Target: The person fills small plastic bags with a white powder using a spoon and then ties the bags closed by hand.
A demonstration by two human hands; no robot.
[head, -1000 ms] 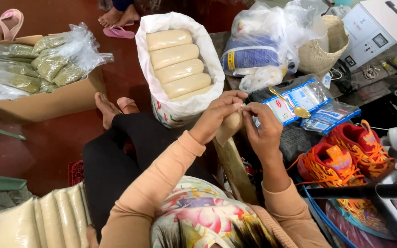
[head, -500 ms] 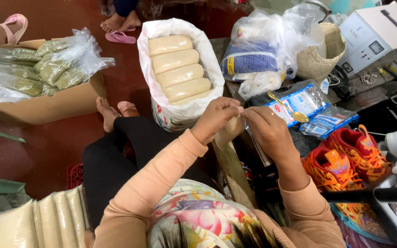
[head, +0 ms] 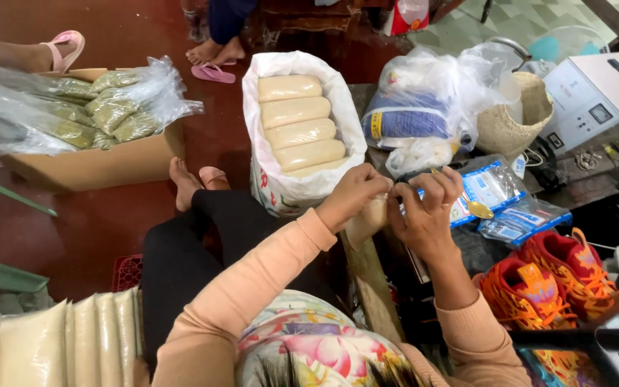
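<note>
A: How much room was there around the hands?

B: Little. The left hand [head: 353, 195] and the right hand [head: 425, 215] met just above the near edge of the counter [head: 377, 283], with the white sack [head: 270, 179] of pale filled pouches close on the left and blue-printed packets [head: 492, 188] close on the right. Orange shoes [head: 546, 283] crowded the lower right. The only open stretch was the red floor [head: 94, 229] to the left, between the cardboard box [head: 102, 166] and the person's legs.

A: And what were they working on?

B: A small clear pouch [head: 368, 218] of pale, cream-coloured filling, hanging between the two hands over the counter edge. The left hand was closed on its top, fingers curled tight. The right hand's fingertips were pinched together at the same spot, a gold spoon [head: 476, 208] sticking out beside them. The pouch's neck was hidden by the fingers.
</note>
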